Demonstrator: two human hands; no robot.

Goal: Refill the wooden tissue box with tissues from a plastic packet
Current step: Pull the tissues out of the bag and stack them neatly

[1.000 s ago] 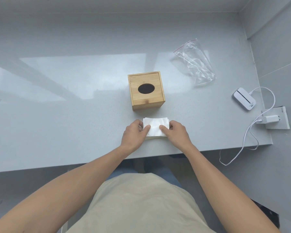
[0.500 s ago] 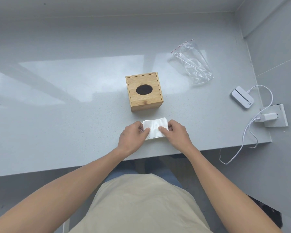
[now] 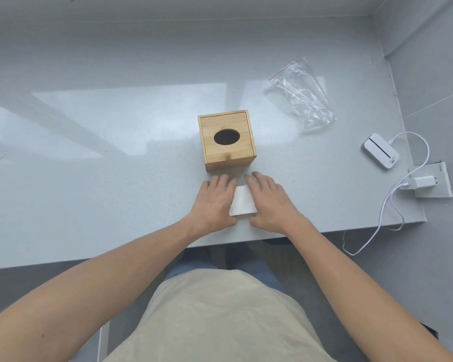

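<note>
1. The left hand [image 3: 216,202] and the right hand [image 3: 271,202] lie flat with fingers spread, pressing down either side of one white tissue stack [image 3: 242,202]; only a strip of it shows between them, at the near edge of the grey counter [image 3: 89,178].
2. One wooden tissue box [image 3: 226,139] stands just beyond the fingertips, not quite touching, its sliding lid shut and its oval hole dark.
3. One empty plastic packet [image 3: 302,97] lies well away, beyond and right of the right hand.
4. Further right sit one white device [image 3: 381,150], one charger plug [image 3: 417,182] and one cable [image 3: 377,231].
5. Risk, as I judge it: the loose sheets may fan out or slip off the counter edge if either palm lifts unevenly.
6. The lid is still closed, so a hand must leave the stack to open it; the fold may then spring apart.
7. Pushing forward could nudge the box away.
</note>
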